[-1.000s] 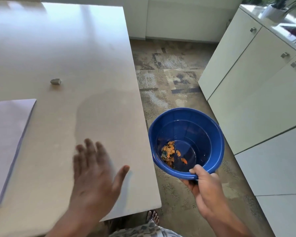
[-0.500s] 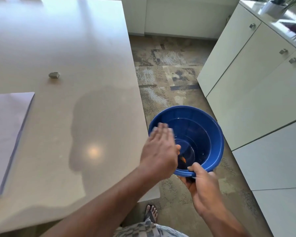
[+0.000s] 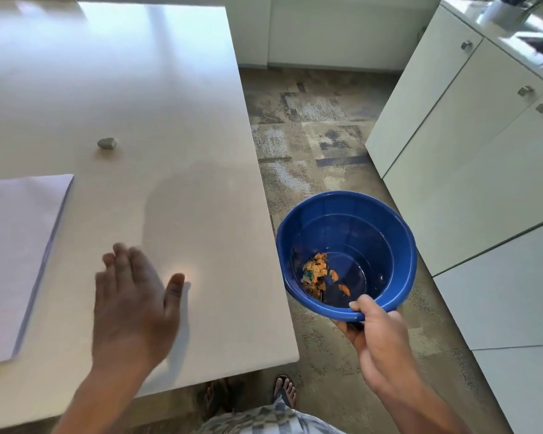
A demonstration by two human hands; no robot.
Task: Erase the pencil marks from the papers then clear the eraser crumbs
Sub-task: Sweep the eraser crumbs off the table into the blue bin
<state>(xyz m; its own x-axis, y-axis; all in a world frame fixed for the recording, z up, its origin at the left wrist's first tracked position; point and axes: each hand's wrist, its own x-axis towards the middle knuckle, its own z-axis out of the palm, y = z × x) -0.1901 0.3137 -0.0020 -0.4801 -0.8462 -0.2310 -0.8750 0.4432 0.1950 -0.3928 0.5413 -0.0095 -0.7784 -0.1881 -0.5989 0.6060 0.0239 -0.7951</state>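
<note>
While the left hand (image 3: 132, 305) lies flat with fingers straight and spread over the pale, glossy rectangular table (image 3: 170, 120), the right hand (image 3: 378, 336) grips the near rim of a round blue plastic basin (image 3: 389, 233), thumb hooked over the edge, held off the table's right edge above the patterned floor (image 3: 311, 126). Orange crumbs (image 3: 317, 272) sit clustered in its bottom. A white sheet of paper (image 3: 16, 245) lies at the left, unmarked as far as can be seen; a small grey eraser (image 3: 106, 143) rests beyond it, well apart. White cabinets (image 3: 467, 136) stand to the right.
</note>
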